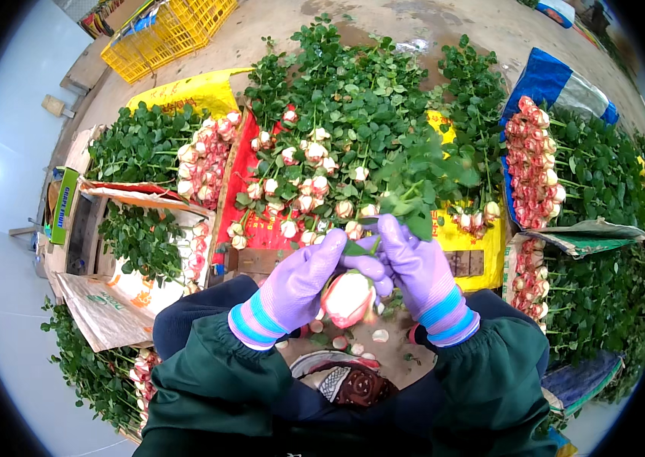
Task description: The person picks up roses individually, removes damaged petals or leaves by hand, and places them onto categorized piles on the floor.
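A white rose with pink petal edges (pixel 348 300) hangs bloom-down between my gloved hands, its leafy stem pointing away from me. My left hand (pixel 314 271), in a purple rubber-coated glove, is at the left of the bloom, with its thumb by a leaf below the flower head. My right hand (pixel 408 265), gloved alike, has its fingers curled around the stem just above the bloom. Whether the left fingers grip the rose is partly hidden. Past my hands, loose long-stemmed roses (pixel 314 151) lie on red sacking (pixel 237 200), their blooms towards me.
Rows of roses lie at the left (pixel 208 154) and right (pixel 531 165), between woven sacks. A yellow sack (pixel 476 263) covers wood right of centre. A yellow plastic crate (pixel 168 37) stands at the back left. Fallen petals (pixel 380 335) dot the floor between my legs.
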### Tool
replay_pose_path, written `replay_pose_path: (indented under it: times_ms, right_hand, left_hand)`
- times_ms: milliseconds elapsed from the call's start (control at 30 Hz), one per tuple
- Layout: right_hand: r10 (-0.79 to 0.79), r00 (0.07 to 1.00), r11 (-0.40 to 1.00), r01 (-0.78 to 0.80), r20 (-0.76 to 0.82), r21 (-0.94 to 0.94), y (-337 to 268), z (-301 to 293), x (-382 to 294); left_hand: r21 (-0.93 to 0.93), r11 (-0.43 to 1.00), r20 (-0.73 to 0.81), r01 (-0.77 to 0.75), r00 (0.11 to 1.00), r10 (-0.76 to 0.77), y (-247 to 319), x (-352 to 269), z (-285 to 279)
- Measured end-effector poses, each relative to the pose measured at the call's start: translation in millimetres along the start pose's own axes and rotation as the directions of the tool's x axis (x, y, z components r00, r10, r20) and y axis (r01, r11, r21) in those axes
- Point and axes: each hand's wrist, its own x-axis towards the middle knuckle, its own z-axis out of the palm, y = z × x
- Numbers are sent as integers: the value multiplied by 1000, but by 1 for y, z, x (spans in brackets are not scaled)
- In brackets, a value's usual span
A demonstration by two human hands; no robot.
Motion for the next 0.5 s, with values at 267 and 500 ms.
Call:
replay_pose_path:
  times_ms: [267,500]
  right_hand:
    - [67,991,984,-47,-116,171,-19,10,15]
    - [106,990,989,-95,-92,115,-41,13,27]
  left_hand:
    - [77,995,117,-56,992,47,3,4,-15]
    - [-126,992,18,9,1000,-6,6,9,-23]
